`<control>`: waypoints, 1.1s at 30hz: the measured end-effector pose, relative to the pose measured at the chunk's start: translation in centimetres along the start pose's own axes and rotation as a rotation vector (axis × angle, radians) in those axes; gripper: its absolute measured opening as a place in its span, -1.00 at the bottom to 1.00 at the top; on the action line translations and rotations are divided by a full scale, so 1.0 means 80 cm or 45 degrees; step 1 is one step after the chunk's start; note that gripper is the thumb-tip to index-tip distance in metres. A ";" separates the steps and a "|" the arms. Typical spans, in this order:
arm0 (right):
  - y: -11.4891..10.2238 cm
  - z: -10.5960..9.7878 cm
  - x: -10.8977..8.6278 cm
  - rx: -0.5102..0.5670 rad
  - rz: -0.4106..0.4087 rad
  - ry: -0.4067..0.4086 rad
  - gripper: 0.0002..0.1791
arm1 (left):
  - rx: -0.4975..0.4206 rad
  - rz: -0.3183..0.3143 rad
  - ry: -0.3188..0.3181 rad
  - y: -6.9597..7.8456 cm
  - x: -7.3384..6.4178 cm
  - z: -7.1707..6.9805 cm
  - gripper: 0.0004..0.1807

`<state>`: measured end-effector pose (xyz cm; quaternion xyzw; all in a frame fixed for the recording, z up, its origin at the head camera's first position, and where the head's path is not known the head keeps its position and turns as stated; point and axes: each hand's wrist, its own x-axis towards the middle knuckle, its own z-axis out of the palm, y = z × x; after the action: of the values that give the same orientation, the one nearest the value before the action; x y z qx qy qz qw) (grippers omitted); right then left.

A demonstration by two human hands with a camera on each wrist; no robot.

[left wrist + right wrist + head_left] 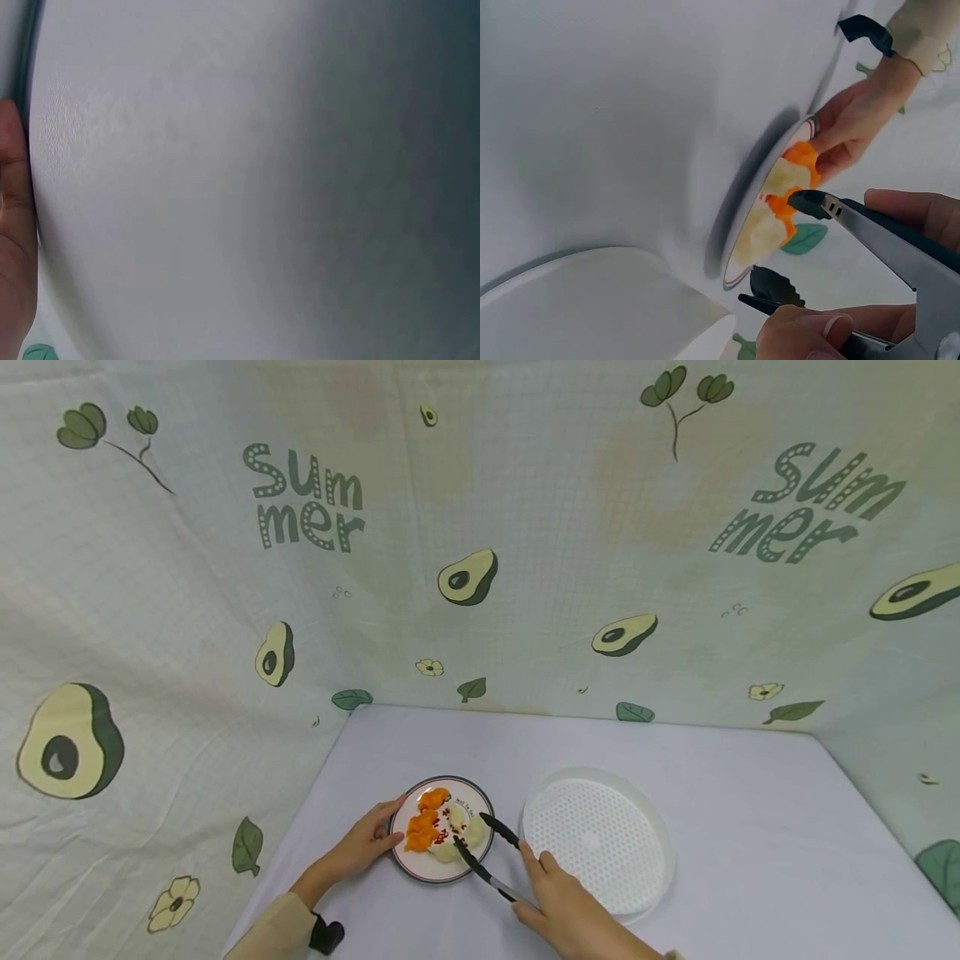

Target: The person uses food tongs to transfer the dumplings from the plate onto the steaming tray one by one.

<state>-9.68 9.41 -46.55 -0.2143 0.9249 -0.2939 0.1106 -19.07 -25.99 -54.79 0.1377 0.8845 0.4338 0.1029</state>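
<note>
Fingers of the right hand (558,893) grip black-tipped metal tongs (474,863), held spread at a round white plate with a dark rim (417,867).
Left-hand fingers and thumb (394,839) hold the plate's left edge; on it lie crinkled orange pieces (422,832) and pale yellow pieces (444,852). Whether the tips touch the food, I cannot tell. Just right of the plate, a round white perforated tray (592,843) rests on the white-covered table (735,827).

The left hand (371,837) pinches while the right hand (561,893) grips, clearly apart.
</note>
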 end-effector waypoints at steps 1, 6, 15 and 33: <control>-0.001 0.000 0.001 0.010 0.014 0.001 -0.15 | 0.006 -0.002 0.001 0.000 0.001 0.000 -0.29; -0.004 0.005 0.004 0.029 0.069 0.034 -0.16 | 0.003 -0.003 0.000 0.001 0.004 0.001 -0.29; -0.006 0.016 0.007 -0.016 0.110 0.069 -0.15 | -0.007 -0.006 0.006 0.001 0.006 0.000 -0.29; -0.010 0.024 0.013 -0.170 0.060 0.086 -0.23 | -0.016 -0.008 0.013 0.000 0.001 0.002 -0.29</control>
<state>-9.74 7.41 -47.68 -0.1892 0.9505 -0.2358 0.0716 -19.07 -25.86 -54.87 0.1321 0.8827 0.4396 0.1008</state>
